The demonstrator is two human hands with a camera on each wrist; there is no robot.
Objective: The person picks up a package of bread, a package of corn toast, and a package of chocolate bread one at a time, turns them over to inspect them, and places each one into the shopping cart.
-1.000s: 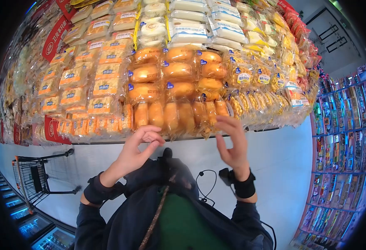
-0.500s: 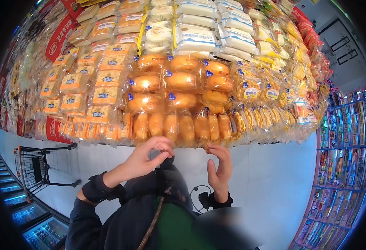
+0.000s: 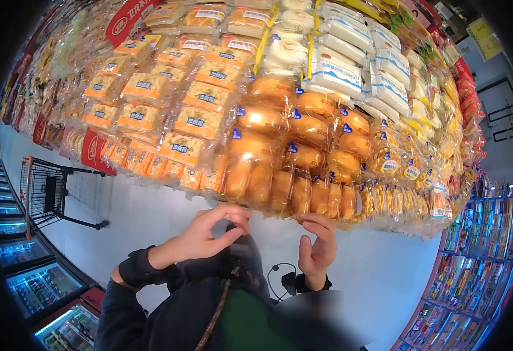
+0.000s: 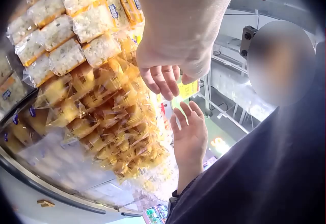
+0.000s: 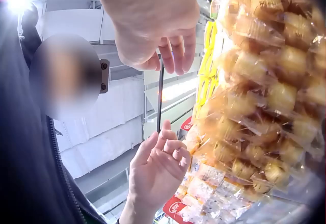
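Observation:
In the head view both hands hover in front of the display's near edge, apart from each other. The left hand [image 3: 208,234] has bent, relaxed fingers and a thumb held away from them, with nothing between. Its neighbour, the right hand [image 3: 318,248], is likewise loosely bent and empty. Closest to them are wrapped golden bread rolls [image 3: 261,175], which neither hand touches. In the left wrist view the left hand [image 4: 170,56] hangs above the right hand [image 4: 190,140]. The right wrist view has the right hand [image 5: 158,35] above the left hand [image 5: 155,175].
Orange-labelled packs [image 3: 195,120] lie left of the rolls, white packs [image 3: 338,73] behind them, and wrapped waffle-like pieces [image 3: 391,199] to the right. A shopping cart [image 3: 49,190] stands at the left. Stocked shelves [image 3: 478,245] line the right, with lit fridges [image 3: 40,286] at the lower left.
The head view has turned, shifting the display to the right and tilting it. The right hand has drawn down from the rolls and inward since the first frame; both hands remain empty.

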